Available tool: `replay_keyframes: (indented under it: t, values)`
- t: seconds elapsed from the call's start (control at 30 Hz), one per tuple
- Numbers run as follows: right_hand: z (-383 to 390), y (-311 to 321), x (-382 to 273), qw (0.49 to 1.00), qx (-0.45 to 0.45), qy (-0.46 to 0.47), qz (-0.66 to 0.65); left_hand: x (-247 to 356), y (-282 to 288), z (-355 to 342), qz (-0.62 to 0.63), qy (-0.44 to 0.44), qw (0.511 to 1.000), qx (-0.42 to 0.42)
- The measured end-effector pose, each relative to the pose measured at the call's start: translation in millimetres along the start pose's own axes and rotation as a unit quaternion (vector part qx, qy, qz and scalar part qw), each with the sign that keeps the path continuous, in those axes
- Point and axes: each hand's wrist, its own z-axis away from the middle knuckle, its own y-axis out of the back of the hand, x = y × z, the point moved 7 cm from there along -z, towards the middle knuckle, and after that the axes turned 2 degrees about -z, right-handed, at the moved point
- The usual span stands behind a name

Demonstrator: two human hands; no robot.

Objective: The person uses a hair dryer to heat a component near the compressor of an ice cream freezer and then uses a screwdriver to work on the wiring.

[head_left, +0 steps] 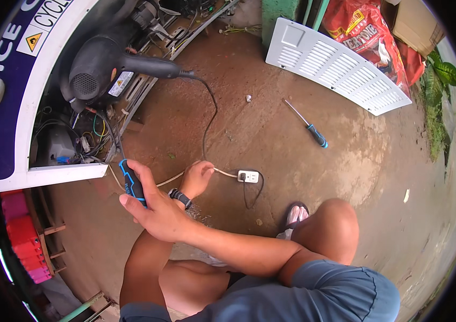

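On the dirt floor beside the open appliance cabinet (pixel 50 172), you crouch with arms crossed. Your right hand (pixel 158 212) is closed around a screwdriver (pixel 132 182) with a blue-and-black handle, its tip toward the cabinet's wiring bay. Your left hand (pixel 198 177) is curled on the pale cord (pixel 171 178) running to the white socket block (pixel 248 176) on the ground. Hair dryer (pixel 104 64) rests on the cabinet, its black lead trailing down toward the socket; whether it's plugged in I can't tell. Vent panel (pixel 340 64) is already off, leaning well apart; a second screwdriver (pixel 308 126) lies near it. Bay is open, wiring exposed, panel not refitted.
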Motion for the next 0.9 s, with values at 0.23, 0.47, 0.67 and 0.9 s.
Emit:
replay_keyframes:
  t: [0.23, 0.47, 0.67, 0.9]
  values:
    - [9, -10, -23, 0.994, -0.065, 0.059, 0.065, 3, -65, -91, -0.054, -0.058, 0.983, 0.166]
    - [14, 2, -8, 0.984, -0.136, -0.009, 0.117, 8, -81, -108, -0.072, -0.06, 0.969, 0.229]
    - [16, -1, -6, 0.982, -0.152, 0.036, 0.102, 27, -87, -105, -0.154, -0.113, 0.952, 0.239]
    - [14, -15, -5, 0.979, -0.174, 0.041, 0.1, 16, -72, -103, -0.108, -0.065, 0.967, 0.221]
